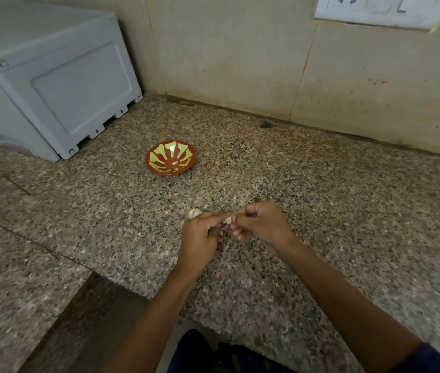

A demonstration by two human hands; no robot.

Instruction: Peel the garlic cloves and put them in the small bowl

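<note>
Left hand point(200, 234) and right hand point(260, 224) are both pinching one garlic clove point(227, 221). Small bowl point(170, 157) is sitting at eleven o'clock, well apart.

Setting: home kitchen | speckled granite counter point(321, 184) | tiled wall point(240, 49) | switch plate point(380, 9) | white appliance point(52, 76)

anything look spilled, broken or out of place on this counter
Nothing broken or spilled. The small bowl sits upright on the granite counter. A dark smudge marks the counter near the wall, and a loose pale piece of garlic lies beside the left hand.
</note>
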